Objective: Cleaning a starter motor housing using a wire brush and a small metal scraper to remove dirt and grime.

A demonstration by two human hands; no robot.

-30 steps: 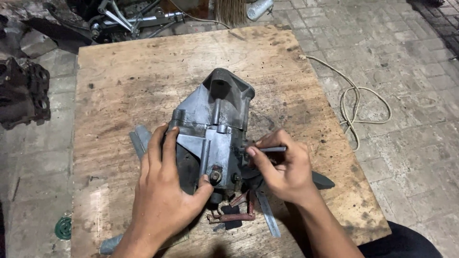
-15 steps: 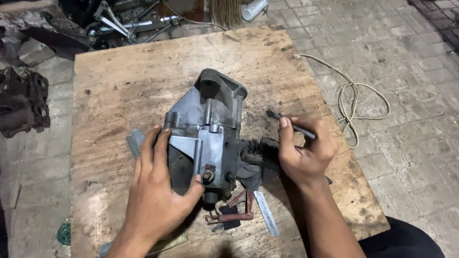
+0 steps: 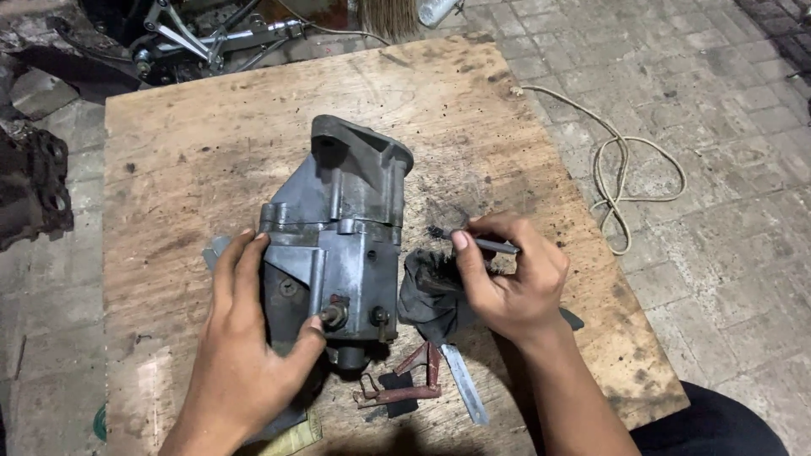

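Note:
A grey metal starter motor housing [image 3: 342,228] lies on a worn wooden board [image 3: 211,152]. My left hand [image 3: 249,338] grips its near left side, with the thumb against a stud at the near end. To the right of the housing, my right hand [image 3: 507,283] holds a thin dark bolt [image 3: 477,242] between thumb and fingers, its tip pointing left toward the housing. A black rubber cap [image 3: 431,287] lies under that hand, touching the housing's right side.
Rusty red metal brackets [image 3: 410,380] and a flat grey blade [image 3: 465,384] lie at the board's near edge. A pale rope [image 3: 621,181] coils on the paved floor to the right. Dark machine parts [image 3: 34,190] and a metal frame [image 3: 203,38] sit at left and beyond the board.
My right hand moved right and away from the housing with the bolt, then came back close to the housing's right side. My left hand kept its grip.

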